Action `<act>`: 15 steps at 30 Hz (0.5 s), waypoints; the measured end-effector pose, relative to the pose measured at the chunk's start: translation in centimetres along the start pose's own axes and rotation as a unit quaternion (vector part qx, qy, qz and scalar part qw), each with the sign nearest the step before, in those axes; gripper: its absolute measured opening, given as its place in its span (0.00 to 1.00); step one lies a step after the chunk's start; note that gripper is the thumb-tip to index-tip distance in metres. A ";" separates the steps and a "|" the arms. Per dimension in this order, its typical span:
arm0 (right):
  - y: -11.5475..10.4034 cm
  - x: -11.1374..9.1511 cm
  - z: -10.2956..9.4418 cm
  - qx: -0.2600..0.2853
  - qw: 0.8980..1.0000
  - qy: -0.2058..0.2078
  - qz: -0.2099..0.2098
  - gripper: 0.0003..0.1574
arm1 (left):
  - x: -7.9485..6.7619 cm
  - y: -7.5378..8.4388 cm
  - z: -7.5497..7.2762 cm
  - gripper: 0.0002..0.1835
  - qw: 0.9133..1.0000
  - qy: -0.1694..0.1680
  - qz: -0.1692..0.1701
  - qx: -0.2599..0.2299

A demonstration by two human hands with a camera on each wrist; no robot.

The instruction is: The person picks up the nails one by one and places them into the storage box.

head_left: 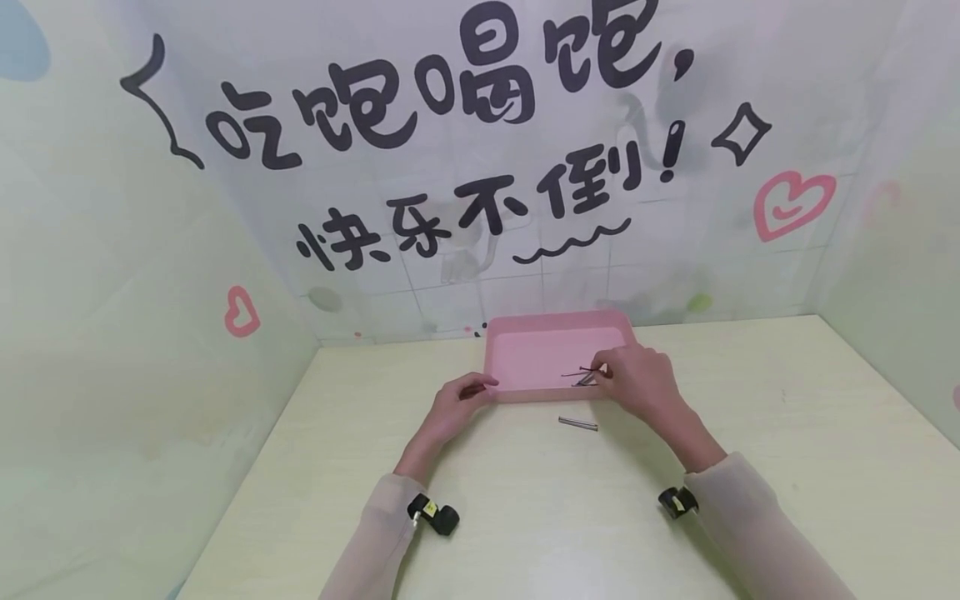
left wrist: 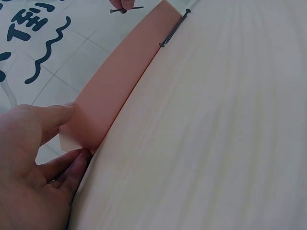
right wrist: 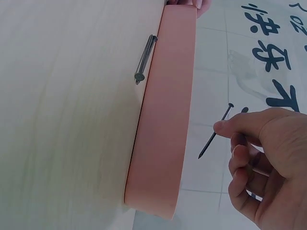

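Observation:
A shallow pink tray (head_left: 491, 358) lies on the table. My left hand (head_left: 455, 406) grips its front left corner, thumb at the rim and fingers curled low against the side, as the left wrist view (left wrist: 29, 158) shows. Over the tray's right end, my right hand (head_left: 637, 379) pinches a dark metal nail (right wrist: 209, 143) between thumb and fingertips. Below those fingers, more thin metal pieces (head_left: 585, 379) show at the tray's front right; their number is unclear. On the table just before the tray's front wall lie a few nails (head_left: 578, 424) side by side.
The pale wood-grain table (head_left: 525, 508) runs back to a printed wall sheet (head_left: 420, 292) with dark lettering, close behind the tray. Side sheets stand at left and right. A small black camera (head_left: 435, 514) is strapped at each wrist.

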State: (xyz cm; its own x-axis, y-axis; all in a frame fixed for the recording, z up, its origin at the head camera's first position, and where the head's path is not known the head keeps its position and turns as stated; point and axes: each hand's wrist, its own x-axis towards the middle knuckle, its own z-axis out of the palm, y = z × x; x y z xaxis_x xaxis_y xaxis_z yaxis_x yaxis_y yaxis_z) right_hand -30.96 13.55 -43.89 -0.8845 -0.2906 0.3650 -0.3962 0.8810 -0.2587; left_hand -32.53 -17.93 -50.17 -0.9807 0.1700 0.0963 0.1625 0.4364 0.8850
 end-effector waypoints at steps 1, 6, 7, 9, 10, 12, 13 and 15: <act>0.0 0.0 0.0 -0.003 1.000 0.001 0.001 0.05 | 0.0 0.0 0.0 0.11 1.000 0.000 0.001 0.000; 0.1 0.1 0.1 -0.006 1.000 -0.001 0.011 0.06 | 0.1 -0.1 -0.1 0.11 1.000 0.002 0.003 0.001; 0.1 0.1 0.1 -0.005 1.000 -0.002 0.012 0.06 | 0.0 -0.1 -0.1 0.11 1.000 0.002 0.002 0.001; 0.0 0.1 0.1 -0.002 1.000 -0.001 0.016 0.06 | 0.0 0.0 -0.1 0.11 1.000 0.001 0.001 0.001; 0.0 0.1 0.1 -0.001 1.000 0.000 0.017 0.06 | -0.1 0.1 -0.1 0.11 1.000 0.000 0.000 0.001; 0.0 0.0 0.1 0.000 1.000 0.003 0.019 0.06 | -0.1 0.1 0.0 0.11 1.000 0.000 0.000 0.001; 0.0 0.0 0.1 0.000 1.000 0.005 0.019 0.07 | -0.1 0.2 0.0 0.11 1.000 0.000 -0.001 0.001; 0.0 0.1 0.1 0.000 1.000 0.007 0.020 0.08 | -0.2 0.1 0.0 0.11 1.000 0.001 0.000 0.002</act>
State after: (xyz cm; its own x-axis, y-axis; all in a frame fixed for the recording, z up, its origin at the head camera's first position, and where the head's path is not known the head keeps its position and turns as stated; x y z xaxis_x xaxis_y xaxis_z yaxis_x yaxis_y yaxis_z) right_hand -31.04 13.44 -43.97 -0.8963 -0.2492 0.3668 -0.3599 0.8921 -0.2732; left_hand -32.35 -17.91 -50.05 -0.9809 0.1689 0.0966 0.1628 0.4406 0.8828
